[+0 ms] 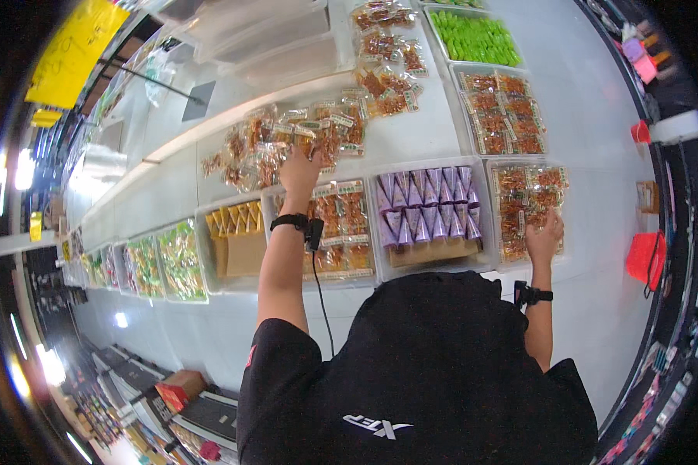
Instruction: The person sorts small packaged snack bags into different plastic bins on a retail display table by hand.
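My left hand [299, 169] reaches into a loose pile of clear snack packets [244, 147] with reddish-brown contents. Its thumb stands apart from the fingers, and the fingertips touch the packets. My right hand [547, 231] rests on brown snack packets [520, 194] lying in rows in a shallow clear tray at the right. Its fingers are bent but spread, with no packet clearly gripped. Under my left wrist a clear bin [354, 275] contains more of these packets. Between my hands stands a bin of purple cone-shaped packs [423, 205]. Both wrists wear black straps with small devices.
Beyond the right tray are another packet tray [504, 112] and a tray of green packs [477, 37]. Leftward along the white table [233, 101] stand a bin of yellow packs [236, 221] and several green-and-white packet bins [180, 260]. A cable [324, 306] hangs from my left wrist.
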Demonstrator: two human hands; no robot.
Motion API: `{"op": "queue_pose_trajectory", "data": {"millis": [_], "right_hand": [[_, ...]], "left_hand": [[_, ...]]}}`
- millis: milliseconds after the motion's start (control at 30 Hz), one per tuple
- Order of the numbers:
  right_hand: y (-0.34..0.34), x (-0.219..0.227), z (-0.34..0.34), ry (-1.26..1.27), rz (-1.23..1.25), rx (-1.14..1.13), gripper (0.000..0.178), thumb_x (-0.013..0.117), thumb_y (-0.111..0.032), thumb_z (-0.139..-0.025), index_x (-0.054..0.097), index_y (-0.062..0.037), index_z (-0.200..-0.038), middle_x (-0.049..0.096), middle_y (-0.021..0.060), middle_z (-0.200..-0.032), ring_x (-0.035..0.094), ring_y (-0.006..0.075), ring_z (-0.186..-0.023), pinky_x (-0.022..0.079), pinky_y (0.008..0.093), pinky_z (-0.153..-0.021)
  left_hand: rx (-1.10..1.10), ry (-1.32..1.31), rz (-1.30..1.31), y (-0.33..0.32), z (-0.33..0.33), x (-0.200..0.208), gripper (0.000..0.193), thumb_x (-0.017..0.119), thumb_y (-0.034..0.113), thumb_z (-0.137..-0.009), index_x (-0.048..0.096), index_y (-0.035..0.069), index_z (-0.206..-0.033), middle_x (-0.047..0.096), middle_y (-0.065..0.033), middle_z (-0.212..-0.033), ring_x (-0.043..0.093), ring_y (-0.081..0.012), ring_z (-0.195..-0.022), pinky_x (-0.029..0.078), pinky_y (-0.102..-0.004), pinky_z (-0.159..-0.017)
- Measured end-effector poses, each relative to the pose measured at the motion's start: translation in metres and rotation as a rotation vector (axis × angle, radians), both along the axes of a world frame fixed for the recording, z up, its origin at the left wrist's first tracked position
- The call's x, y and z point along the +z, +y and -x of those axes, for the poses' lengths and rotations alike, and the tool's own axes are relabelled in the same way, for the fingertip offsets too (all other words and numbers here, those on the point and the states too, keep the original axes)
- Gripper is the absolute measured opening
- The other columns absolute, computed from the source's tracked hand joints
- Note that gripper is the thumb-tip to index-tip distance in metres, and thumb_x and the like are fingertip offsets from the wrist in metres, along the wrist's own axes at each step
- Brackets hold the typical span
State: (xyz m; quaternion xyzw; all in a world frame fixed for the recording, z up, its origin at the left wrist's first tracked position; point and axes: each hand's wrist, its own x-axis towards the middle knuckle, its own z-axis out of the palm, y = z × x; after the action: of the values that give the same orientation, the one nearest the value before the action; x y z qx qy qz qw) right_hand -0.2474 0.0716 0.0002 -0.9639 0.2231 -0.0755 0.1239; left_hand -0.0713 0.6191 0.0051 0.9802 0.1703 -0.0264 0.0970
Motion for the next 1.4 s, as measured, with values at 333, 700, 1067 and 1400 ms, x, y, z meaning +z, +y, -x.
{"op": "queue_pose_trajectory", "data": {"millis": [333, 700, 1067, 1400], "right_hand": [[0.026, 0.024, 0.061, -0.261, 0.043, -0.14, 0.047, 0.066, -0.019, -0.081, 0.053, -0.0013, -0.123, 0.059, 0.0184, -0.115, 0.052, 0.0352, -0.113, 0.039, 0.045, -0.101], [0.122, 0.096, -0.01, -0.101, -0.493, 0.505, 0.065, 0.072, -0.026, -0.079, 0.046, -0.0057, -0.135, 0.051, 0.0183, -0.124, 0.057, 0.032, -0.11, 0.046, 0.0389, -0.094], [0.055, 0.055, -0.04, 0.053, -0.377, 0.557, 0.067, 0.078, -0.023, -0.066, 0.051, -0.0045, -0.124, 0.056, 0.017, -0.118, 0.052, 0.0341, -0.113, 0.042, 0.0419, -0.098], [0.001, -0.011, -0.072, 0.281, 0.099, 0.516, 0.075, 0.068, -0.004, -0.067, 0.041, -0.0051, -0.137, 0.041, 0.0216, -0.137, 0.039, 0.0422, -0.126, 0.034, 0.0484, -0.107]], "left_hand": [[-0.185, -0.579, 0.201, -0.016, -0.046, 0.023, 0.021, 0.06, 0.024, -0.09, 0.062, 0.003, -0.086, 0.066, -0.0172, -0.073, 0.064, -0.0342, -0.063, 0.051, -0.043, -0.057], [-0.369, 0.11, 1.325, -0.259, 0.087, 0.056, 0.017, 0.068, 0.012, -0.088, 0.061, -0.002, -0.096, 0.066, -0.0053, -0.083, 0.064, -0.0109, -0.081, 0.052, -0.0237, -0.065], [-0.323, 0.443, 1.329, -0.262, 0.103, 0.029, 0.024, 0.062, 0.014, -0.091, 0.058, -0.002, -0.109, 0.062, -0.0081, -0.098, 0.065, -0.0155, -0.084, 0.055, -0.0254, -0.065], [0.255, 0.133, 1.341, -0.169, 0.116, 0.021, 0.038, 0.06, 0.022, -0.092, 0.051, 0.0, -0.121, 0.059, -0.0107, -0.109, 0.064, -0.0196, -0.089, 0.052, -0.0301, -0.067]]}}
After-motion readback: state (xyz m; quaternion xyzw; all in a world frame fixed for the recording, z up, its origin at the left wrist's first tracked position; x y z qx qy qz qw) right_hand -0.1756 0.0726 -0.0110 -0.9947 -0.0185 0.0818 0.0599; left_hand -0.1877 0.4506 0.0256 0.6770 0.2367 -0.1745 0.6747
